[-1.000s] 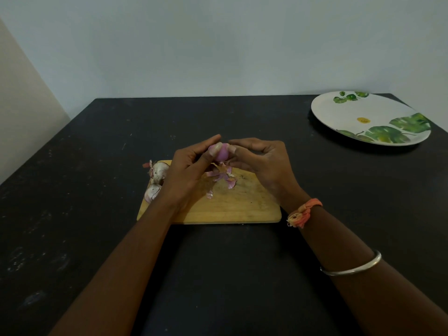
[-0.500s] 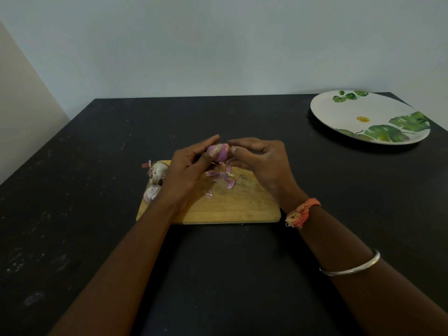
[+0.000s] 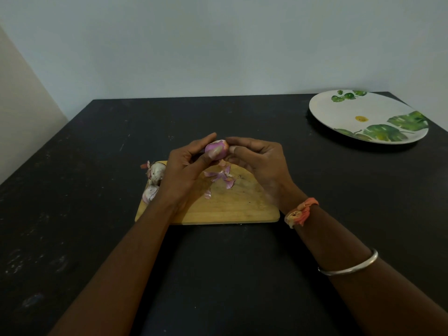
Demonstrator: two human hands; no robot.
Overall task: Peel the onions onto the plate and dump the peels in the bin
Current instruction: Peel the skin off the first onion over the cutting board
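Note:
Both hands hold a small purple onion [image 3: 216, 149] above the far edge of a wooden cutting board [image 3: 232, 207]. My left hand [image 3: 184, 170] grips it from the left, thumb pressed on its front. My right hand [image 3: 261, 163] pinches it from the right with the fingertips. Loose pink peels [image 3: 219, 177] lie on the board under the onion. Two unpeeled onions [image 3: 155, 180] sit at the board's left end, partly hidden by my left hand. A white plate [image 3: 368, 116] with green leaf prints stands empty at the far right of the table. No bin is in view.
The black table [image 3: 97, 214] runs to a pale wall at the back; its left and right edges show. My right wrist carries an orange thread band and a metal bangle.
The onion has turned a little between my fingers, showing more purple surface. Hands, board and plate stay in the same places.

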